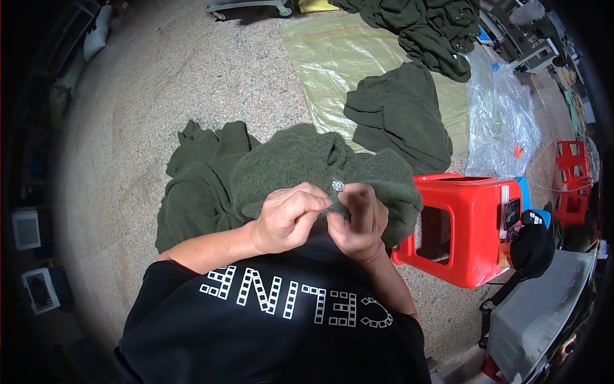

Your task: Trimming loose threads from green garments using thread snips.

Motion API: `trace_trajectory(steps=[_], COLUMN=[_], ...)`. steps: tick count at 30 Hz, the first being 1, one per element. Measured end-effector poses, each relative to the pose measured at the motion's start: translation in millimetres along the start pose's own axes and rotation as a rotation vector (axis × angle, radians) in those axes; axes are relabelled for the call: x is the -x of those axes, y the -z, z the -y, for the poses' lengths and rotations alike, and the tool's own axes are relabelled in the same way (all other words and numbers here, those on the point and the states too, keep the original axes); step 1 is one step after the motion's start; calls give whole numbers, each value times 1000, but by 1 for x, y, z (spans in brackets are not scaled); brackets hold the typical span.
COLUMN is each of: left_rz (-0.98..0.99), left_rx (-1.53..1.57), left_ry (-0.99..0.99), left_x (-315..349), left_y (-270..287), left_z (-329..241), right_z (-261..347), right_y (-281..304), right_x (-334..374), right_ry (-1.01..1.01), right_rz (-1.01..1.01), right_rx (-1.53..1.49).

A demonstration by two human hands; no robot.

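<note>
A fuzzy dark green garment [281, 163] lies bunched over my lap, under both hands. At its near edge is a round, sparkling, silvery button [338, 185]. My right hand [359, 223] is closed, and its fingertips pinch the button against the cloth. Close beside it, my left hand [291, 216] is closed too, with thumb and forefinger pressed together near the button. Whatever sits between those left fingertips is too small to make out. More dark green cloth [201, 185] hangs down toward the floor on the left.
A red plastic stool [476, 233] stands close on my right, with a dark phone-like device [511, 212] and a black cap [534, 246] by it. Ahead, folded green garments [406, 115] lie on a yellowish plastic sheet [320, 70]. Clear plastic [502, 121] and a grey bin [537, 307] are farther right.
</note>
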State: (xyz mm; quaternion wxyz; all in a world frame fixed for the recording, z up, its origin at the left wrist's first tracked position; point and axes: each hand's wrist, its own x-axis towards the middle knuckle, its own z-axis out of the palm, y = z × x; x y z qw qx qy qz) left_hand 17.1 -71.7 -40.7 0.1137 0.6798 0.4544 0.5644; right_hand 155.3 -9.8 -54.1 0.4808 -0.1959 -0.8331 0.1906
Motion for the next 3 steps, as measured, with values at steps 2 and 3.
trace_trajectory(steps=[2, 3], left_rz=[124, 123], left_rx=[196, 198], left_ry=[228, 225], left_x=[1, 0], left_y=[11, 9], left_z=[-1, -2], right_z=[1, 5], right_y=[2, 3], right_x=[3, 5], right_ry=[65, 90], right_rz=[9, 36], right_rx=[52, 90])
